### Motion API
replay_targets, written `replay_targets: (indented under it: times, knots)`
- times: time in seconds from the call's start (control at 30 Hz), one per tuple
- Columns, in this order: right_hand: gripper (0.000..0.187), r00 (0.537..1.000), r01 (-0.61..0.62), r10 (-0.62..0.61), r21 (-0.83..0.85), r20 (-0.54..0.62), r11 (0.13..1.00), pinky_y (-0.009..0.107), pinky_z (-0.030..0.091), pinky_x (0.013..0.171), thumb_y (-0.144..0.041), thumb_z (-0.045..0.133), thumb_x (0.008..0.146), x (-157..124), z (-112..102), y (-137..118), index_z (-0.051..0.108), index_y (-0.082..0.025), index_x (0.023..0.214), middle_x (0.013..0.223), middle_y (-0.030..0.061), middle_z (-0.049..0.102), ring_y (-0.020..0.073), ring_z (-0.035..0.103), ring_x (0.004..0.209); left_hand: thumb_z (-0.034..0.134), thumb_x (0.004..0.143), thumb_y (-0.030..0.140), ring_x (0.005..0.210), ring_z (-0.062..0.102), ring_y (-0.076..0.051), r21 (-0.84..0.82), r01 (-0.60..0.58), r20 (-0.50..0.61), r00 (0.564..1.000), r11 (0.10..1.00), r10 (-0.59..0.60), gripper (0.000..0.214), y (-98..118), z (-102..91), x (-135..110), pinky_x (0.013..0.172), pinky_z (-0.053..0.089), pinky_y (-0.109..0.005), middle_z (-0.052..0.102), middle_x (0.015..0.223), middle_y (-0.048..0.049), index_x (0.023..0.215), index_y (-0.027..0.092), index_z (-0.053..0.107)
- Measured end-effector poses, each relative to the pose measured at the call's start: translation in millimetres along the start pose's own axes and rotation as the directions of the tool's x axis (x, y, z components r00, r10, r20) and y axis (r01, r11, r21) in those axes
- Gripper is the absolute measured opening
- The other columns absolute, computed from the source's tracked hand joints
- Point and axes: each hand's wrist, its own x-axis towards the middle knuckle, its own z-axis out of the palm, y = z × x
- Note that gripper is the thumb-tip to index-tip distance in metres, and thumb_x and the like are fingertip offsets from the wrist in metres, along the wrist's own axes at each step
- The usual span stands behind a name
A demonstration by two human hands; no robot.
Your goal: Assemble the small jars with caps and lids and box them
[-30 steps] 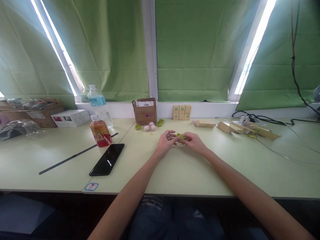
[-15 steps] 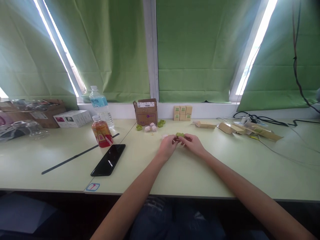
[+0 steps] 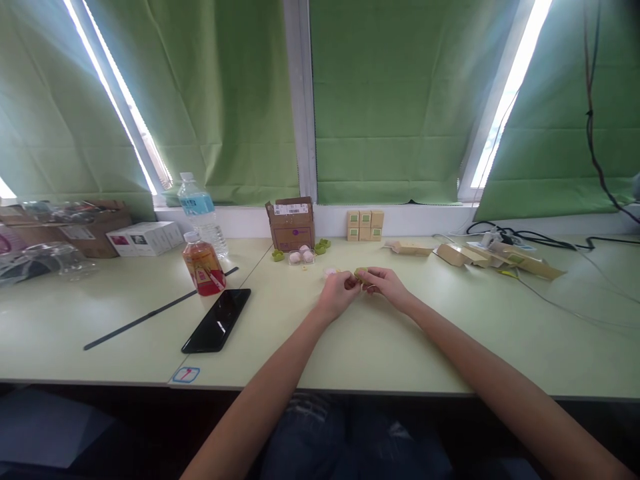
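Note:
Just above the table, my left hand (image 3: 339,293) and my right hand (image 3: 387,287) meet, fingers closed around a small green piece (image 3: 360,273). Its exact kind is too small to make out, and fingers hide most of it. Beyond my left hand lies a small pale pink thing (image 3: 330,272), partly covered by that hand. Farther back, several pale pink balls (image 3: 306,254) sit in a clear tray. Similar green pieces (image 3: 323,247) lie to the right of them, and another green piece (image 3: 278,255) to the left.
Behind the tray stands an open brown carton (image 3: 293,227). Small stacked boxes (image 3: 365,225) are by the wall. Flattened cardboard (image 3: 460,256) and cables (image 3: 535,237) lie at right. At left are a phone (image 3: 217,321), a red drink bottle (image 3: 204,264), a water bottle (image 3: 203,213) and a dark strip (image 3: 145,317).
The green piece has turned between my fingers and now shows a flatter side. My right fingers have shifted over it. Both forearms stay nearly in place.

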Motion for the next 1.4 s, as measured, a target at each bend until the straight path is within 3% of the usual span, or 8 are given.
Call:
replay_targets:
  times: [0.3,0.7,0.8,0.93,1.0,1.1,1.27,1.4]
  knots:
    - [0.046,0.995,-0.057,0.075,0.226,-0.069,0.972,0.030,0.042,0.060,-0.059,0.086,0.066,8,6,9,0.065,-0.018,0.066,0.067,0.0002,0.059,0.0127,0.050,0.063,0.065,0.073,0.025,0.060,0.050,-0.011,-0.145,0.151,0.014,0.988,0.978,-0.151,0.017,4,2.5,5,0.058,0.038,-0.025,0.056,0.063,0.0030,0.063,0.017,0.054]
    - [0.044,0.991,-0.073,0.097,0.231,-0.096,0.970,0.031,0.047,0.060,-0.056,0.087,0.065,14,1,8,0.069,-0.016,0.072,0.076,0.0074,0.068,0.0167,0.058,0.066,0.066,0.076,0.026,0.060,0.051,-0.013,-0.132,0.115,0.020,0.993,0.985,-0.114,0.018,-4,8.3,9,0.058,0.038,-0.026,0.059,0.064,0.0017,0.064,0.017,0.056]
    - [0.048,0.988,-0.012,0.029,0.108,-0.152,0.994,0.033,0.049,0.061,-0.063,0.081,0.069,16,-10,12,0.068,-0.017,0.077,0.079,0.0076,0.069,0.0174,0.059,0.066,0.063,0.083,0.025,0.063,0.054,-0.014,-0.046,0.025,0.030,0.999,0.999,-0.024,0.014,-1,6.7,6,0.062,0.041,-0.027,0.064,0.068,-0.0008,0.071,0.018,0.063]
    - [0.068,0.932,0.091,-0.187,-0.298,-0.312,0.950,0.035,0.052,0.068,-0.062,0.081,0.069,11,-37,17,0.065,-0.019,0.119,0.081,0.0037,0.071,0.0192,0.062,0.070,0.059,0.093,0.030,0.072,0.058,-0.017,0.241,-0.096,-0.025,0.994,0.966,0.105,0.016,0,-6.7,2,0.068,0.042,-0.029,0.070,0.083,-0.0040,0.083,0.021,0.069]
    - [0.070,0.925,0.122,-0.269,-0.462,-0.268,0.878,0.039,0.054,0.074,-0.058,0.081,0.071,8,-47,18,0.061,-0.020,0.126,0.089,0.0046,0.073,0.0198,0.063,0.073,0.057,0.096,0.030,0.078,0.060,-0.018,0.325,-0.040,-0.126,0.988,0.945,0.086,0.018,-4,-16.6,3,0.071,0.043,-0.029,0.070,0.089,-0.0055,0.084,0.021,0.068]
    - [0.054,0.925,0.186,-0.340,-0.576,-0.171,0.796,0.040,0.054,0.076,-0.049,0.079,0.076,7,-47,19,0.065,-0.022,0.120,0.106,0.0090,0.074,0.0228,0.065,0.083,0.052,0.096,0.021,0.092,0.063,-0.022,0.359,0.029,-0.203,0.978,0.933,0.047,0.015,-16,-29.2,7,0.080,0.046,-0.032,0.069,0.098,-0.0086,0.090,0.021,0.066]
    - [0.043,0.892,0.367,-0.450,-0.662,0.051,0.654,0.042,0.054,0.080,-0.037,0.072,0.084,10,-28,22,0.067,-0.025,0.124,0.119,0.0112,0.069,0.0280,0.063,0.103,0.063,0.091,0.026,0.123,0.056,-0.031,0.369,0.068,-0.186,0.982,0.927,0.002,0.020,-34,-34.5,11,0.105,0.043,-0.045,0.066,0.123,-0.0133,0.111,0.020,0.064]
    - [0.042,0.890,0.385,-0.447,-0.676,0.092,0.628,0.041,0.055,0.079,-0.036,0.071,0.085,8,-22,24,0.067,-0.024,0.125,0.113,0.0108,0.068,0.0294,0.062,0.107,0.075,0.082,0.030,0.125,0.056,-0.033,0.251,0.146,-0.110,0.986,0.957,-0.122,0.044,-39,-31.3,11,0.107,0.042,-0.047,0.063,0.132,-0.0145,0.122,0.020,0.060]
